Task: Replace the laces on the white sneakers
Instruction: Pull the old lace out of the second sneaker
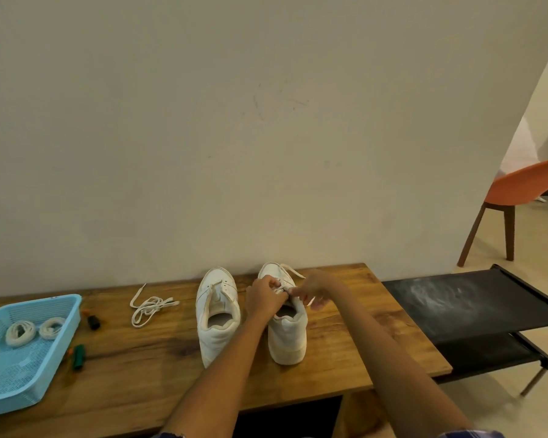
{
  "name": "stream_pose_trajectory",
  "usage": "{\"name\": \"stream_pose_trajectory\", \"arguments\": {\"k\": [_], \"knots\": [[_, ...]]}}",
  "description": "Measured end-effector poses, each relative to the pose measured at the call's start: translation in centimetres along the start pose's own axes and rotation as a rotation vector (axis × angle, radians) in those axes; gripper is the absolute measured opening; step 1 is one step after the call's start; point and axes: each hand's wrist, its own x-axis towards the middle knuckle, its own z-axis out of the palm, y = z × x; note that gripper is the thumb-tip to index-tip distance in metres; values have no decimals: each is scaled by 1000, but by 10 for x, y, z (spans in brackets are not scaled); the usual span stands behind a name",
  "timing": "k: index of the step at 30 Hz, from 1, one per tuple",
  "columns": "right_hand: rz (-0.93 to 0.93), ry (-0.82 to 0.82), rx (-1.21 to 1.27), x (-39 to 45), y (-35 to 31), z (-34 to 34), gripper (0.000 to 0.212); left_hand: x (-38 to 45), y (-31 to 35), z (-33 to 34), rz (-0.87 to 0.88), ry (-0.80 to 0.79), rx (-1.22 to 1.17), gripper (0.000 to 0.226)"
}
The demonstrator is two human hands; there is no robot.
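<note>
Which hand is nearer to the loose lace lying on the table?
Left. The left hand works at the right sneaker, closer to the loose lace; the right hand is farther right.

2 white sneakers (217, 314) side by side, loose lace (149, 306) left

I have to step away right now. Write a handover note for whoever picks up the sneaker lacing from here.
Left hand and right hand both pinch the lace on the right sneaker, partway through its eyelets.
Left sneaker stands beside it, lace out.
A loose lace lies on the table; two coiled laces wait in the blue basket.
Left: strip the right sneaker, then fit coiled laces to both.
</note>
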Motion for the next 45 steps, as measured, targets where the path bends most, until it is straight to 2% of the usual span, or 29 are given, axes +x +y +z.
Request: {"name": "stream_pose_trajectory", "arguments": {"k": [3, 4, 7, 10, 12, 14, 19, 22, 25, 28, 32, 34, 36, 39, 42, 45], "knots": [[-105, 201, -106, 5, -5, 15, 21, 2, 4, -11, -73, -106, -212, 5], [-133, 274, -105, 6, -8, 22, 23, 3, 4, -14, -85, -116, -234, 13], [-170, 478, 67, 7, -13, 49, 31, 5, 5, -16, -93, -137, -191, 22], [-110, 613, 252, 6, -13, 68, 33, 10, 7, -15, -74, -161, -38, 28], [-101, 633, 294, 6, -11, 71, 29, 11, 10, -13, -67, -194, 57, 30], [-95, 630, 294, 6, -10, 71, 13, 11, 10, -9, -74, -196, 126, 29], [-93, 643, 252, 5, -11, 73, 1, 6, 4, 2, -145, -2, 175, 41], [-122, 629, 286, 4, -11, 71, 10, 4, 9, 0, -152, 48, 178, 33], [-159, 624, 278, 5, -10, 71, 21, 6, 10, -6, -53, 48, 155, 16], [-174, 629, 244, 5, -9, 71, 22, 12, 10, -11, -39, -37, -69, 11], [-178, 626, 283, 5, -10, 72, 8, 20, 29, -30, -281, -80, -569, 21], [-174, 625, 298, 2, -10, 73, 5, 25, 41, -43, -346, -20, -806, 22], [-177, 635, 317, 1, -10, 72, 14, 31, 54, -59, -356, 108, -1024, 19], [-168, 625, 334, 2, -9, 71, 19, 42, 75, -84, -275, 223, -1087, 17], [-143, 650, 403, 5, -9, 73, 5, 49, 91, -104, -195, 222, -1100, 17], [-132, 687, 462, 6, -9, 74, 6, 51, 93, -108, -182, 195, -1019, 10]]}}
